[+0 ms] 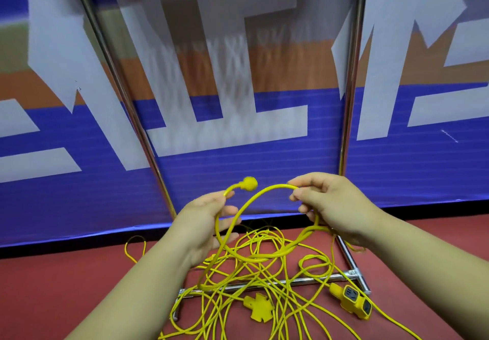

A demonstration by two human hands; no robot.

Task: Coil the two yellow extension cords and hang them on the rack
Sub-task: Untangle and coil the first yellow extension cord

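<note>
cord (277, 185), likely plug-end, in left hand (209, 224)

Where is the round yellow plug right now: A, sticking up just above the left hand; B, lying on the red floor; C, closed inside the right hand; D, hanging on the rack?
A: the plug juts up from the cord that the left hand holds, clear of the floor.

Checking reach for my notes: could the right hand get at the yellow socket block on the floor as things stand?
Probably, once freed: the right hand pinches the cord, but the socket block lies uncovered on the floor below it.
</note>
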